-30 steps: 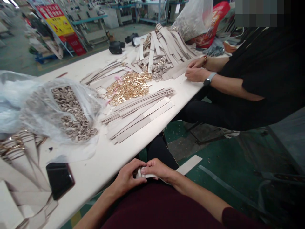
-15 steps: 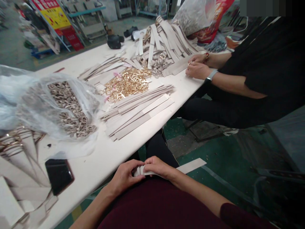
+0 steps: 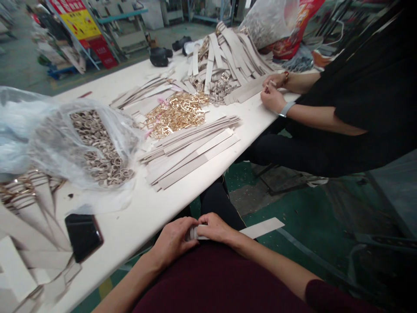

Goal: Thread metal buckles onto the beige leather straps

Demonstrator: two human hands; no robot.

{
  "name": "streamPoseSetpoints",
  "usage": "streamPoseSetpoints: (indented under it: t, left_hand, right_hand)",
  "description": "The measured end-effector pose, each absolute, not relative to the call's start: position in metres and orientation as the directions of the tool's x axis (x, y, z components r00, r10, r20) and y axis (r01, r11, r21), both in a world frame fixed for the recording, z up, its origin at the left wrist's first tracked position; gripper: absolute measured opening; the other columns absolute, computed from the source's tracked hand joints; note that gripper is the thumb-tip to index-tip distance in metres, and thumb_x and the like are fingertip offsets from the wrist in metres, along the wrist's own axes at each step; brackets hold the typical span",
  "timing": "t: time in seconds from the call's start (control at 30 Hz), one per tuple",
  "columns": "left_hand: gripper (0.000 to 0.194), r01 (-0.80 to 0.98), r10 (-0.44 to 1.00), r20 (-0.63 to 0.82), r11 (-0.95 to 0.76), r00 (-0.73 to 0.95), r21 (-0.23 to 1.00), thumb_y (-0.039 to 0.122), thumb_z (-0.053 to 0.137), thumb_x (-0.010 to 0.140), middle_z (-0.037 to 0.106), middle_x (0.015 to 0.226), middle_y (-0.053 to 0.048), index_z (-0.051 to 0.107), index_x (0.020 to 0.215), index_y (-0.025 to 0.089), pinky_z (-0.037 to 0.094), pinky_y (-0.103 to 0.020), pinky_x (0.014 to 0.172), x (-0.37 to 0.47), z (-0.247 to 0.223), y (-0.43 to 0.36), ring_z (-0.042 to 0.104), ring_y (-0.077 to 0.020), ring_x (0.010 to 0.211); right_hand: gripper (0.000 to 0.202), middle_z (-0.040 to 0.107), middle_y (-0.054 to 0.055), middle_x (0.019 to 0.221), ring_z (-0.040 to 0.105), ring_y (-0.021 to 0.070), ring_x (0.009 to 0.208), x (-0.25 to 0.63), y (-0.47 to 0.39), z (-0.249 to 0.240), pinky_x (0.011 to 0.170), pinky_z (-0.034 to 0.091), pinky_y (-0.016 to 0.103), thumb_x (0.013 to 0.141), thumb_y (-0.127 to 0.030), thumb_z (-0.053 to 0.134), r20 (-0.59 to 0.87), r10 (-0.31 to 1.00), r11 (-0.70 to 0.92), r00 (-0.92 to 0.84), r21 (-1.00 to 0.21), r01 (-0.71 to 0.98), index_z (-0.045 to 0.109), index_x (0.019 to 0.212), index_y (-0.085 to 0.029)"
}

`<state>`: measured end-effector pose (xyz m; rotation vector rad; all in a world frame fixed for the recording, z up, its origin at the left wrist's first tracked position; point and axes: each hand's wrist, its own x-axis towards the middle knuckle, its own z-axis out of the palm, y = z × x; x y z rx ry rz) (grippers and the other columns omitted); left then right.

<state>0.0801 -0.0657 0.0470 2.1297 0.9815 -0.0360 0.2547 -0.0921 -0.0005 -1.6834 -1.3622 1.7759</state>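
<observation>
Both my hands are close together in front of my lap, below the table edge. My left hand is closed around the looped end of a grey-beige strap, where narrow bands show between the fingers. Thumb and fingers of my right hand pinch the same strap just beside the left. The strap's flat free end sticks out to the right, past my right wrist. Whether a buckle sits inside the loop is hidden by my fingers.
On the white table lie loose straps, a heap of gold buckles, a clear bag of small loops, a dark phone and buckled straps. A co-worker's hands work at the right.
The whole view has shifted slightly. My hands stay on the strap with a small shift of the fingers. The co-worker's hands have moved a little apart.
</observation>
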Motion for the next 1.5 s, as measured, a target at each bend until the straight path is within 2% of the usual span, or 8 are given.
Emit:
streamPoseSetpoints:
  t: [0.4,0.53,0.6,0.73,0.87,1.23,1.4,1.5]
  left_hand:
    - [0.03,0.703,0.646,-0.31,-0.535,0.698,0.468,0.024,0.055,0.074,0.061,0.096,-0.003,0.053,0.103,0.024,0.047,-0.029,0.074,0.087,0.052,-0.069,0.059,-0.0194,0.089]
    - [0.016,0.79,0.784,-0.278,-0.392,0.555,0.471,0.03,0.052,0.079,0.061,0.089,-0.001,0.053,0.094,0.023,0.047,-0.028,0.069,0.054,0.053,-0.056,0.06,-0.017,0.079]
    - [0.026,0.795,0.832,-0.294,-0.255,0.47,0.551,0.036,0.054,0.081,0.062,0.096,-0.003,0.05,0.103,0.023,0.049,-0.028,0.069,0.038,0.055,-0.051,0.061,-0.018,0.086]
    - [0.064,0.654,0.728,-0.245,-0.349,0.64,0.671,0.039,0.063,0.077,0.053,0.126,-0.008,0.034,0.132,0.027,0.048,-0.035,0.089,0.044,0.059,-0.059,0.053,-0.0214,0.112]
    - [0.046,0.601,0.643,-0.186,-0.517,0.743,0.61,0.031,0.06,0.078,0.057,0.121,-0.007,0.049,0.122,0.026,0.044,-0.037,0.095,0.075,0.05,-0.07,0.053,-0.0228,0.111]
    - [0.039,0.644,0.639,-0.254,-0.503,0.726,0.576,0.019,0.056,0.069,0.059,0.113,-0.003,0.054,0.107,0.026,0.046,-0.032,0.087,0.074,0.061,-0.066,0.055,-0.0212,0.105]
    - [0.036,0.696,0.873,-0.225,-0.164,0.432,0.699,0.033,0.057,0.078,0.061,0.109,-0.007,0.054,0.112,0.021,0.045,-0.035,0.087,0.049,0.061,-0.077,0.057,-0.0211,0.096]
    - [0.032,0.444,0.843,-0.374,0.185,0.387,0.877,0.04,0.06,0.077,0.066,0.095,-0.005,0.062,0.102,0.02,0.047,-0.033,0.078,0.05,0.054,-0.093,0.059,-0.0212,0.087]
  right_hand:
    - [0.015,0.047,-0.004,0.055,0.041,0.0097,0.056,0.251,-0.099,-0.004,0.049,0.026,0.02,0.06,-0.025,0.053,-0.499,0.85,-0.426,-0.168,-0.839,0.338,0.063,0.062,-0.014]
    - [0.016,0.048,-0.003,0.055,0.041,0.0094,0.055,0.254,-0.103,-0.007,0.049,0.026,0.02,0.06,-0.026,0.053,-0.523,0.844,-0.475,-0.119,-0.832,0.285,0.062,0.06,-0.013]
    - [0.016,0.048,-0.003,0.054,0.04,0.009,0.055,0.255,-0.104,-0.008,0.048,0.026,0.019,0.06,-0.026,0.053,-0.532,0.84,-0.496,-0.109,-0.833,0.247,0.062,0.061,-0.013]
    - [0.014,0.047,-0.004,0.054,0.037,0.008,0.053,0.253,-0.101,-0.01,0.047,0.025,0.019,0.059,-0.025,0.052,-0.539,0.824,-0.531,-0.175,-0.842,0.096,0.059,0.062,-0.013]
    - [0.01,0.042,-0.006,0.051,0.033,0.0071,0.051,0.251,-0.099,-0.01,0.046,0.023,0.019,0.057,-0.023,0.051,-0.519,0.827,-0.523,-0.214,-0.851,0.04,0.054,0.059,-0.014]
    - [0.01,0.042,-0.005,0.052,0.032,0.0075,0.051,0.244,-0.102,-0.011,0.047,0.023,0.02,0.057,-0.025,0.052,-0.55,0.805,-0.565,-0.22,-0.825,-0.003,0.053,0.058,-0.014]
    - [0.019,0.048,-0.003,0.057,0.039,0.01,0.055,0.249,-0.1,0.012,0.051,0.03,0.021,0.064,-0.033,0.054,-0.479,0.864,-0.481,-0.154,-0.876,0.032,0.056,0.064,-0.014]
    - [0.027,0.058,0.001,0.067,0.051,0.0149,0.065,0.24,-0.09,0.026,0.059,0.039,0.022,0.075,-0.04,0.052,-0.344,0.926,-0.326,-0.157,-0.936,0.131,0.061,0.076,-0.015]
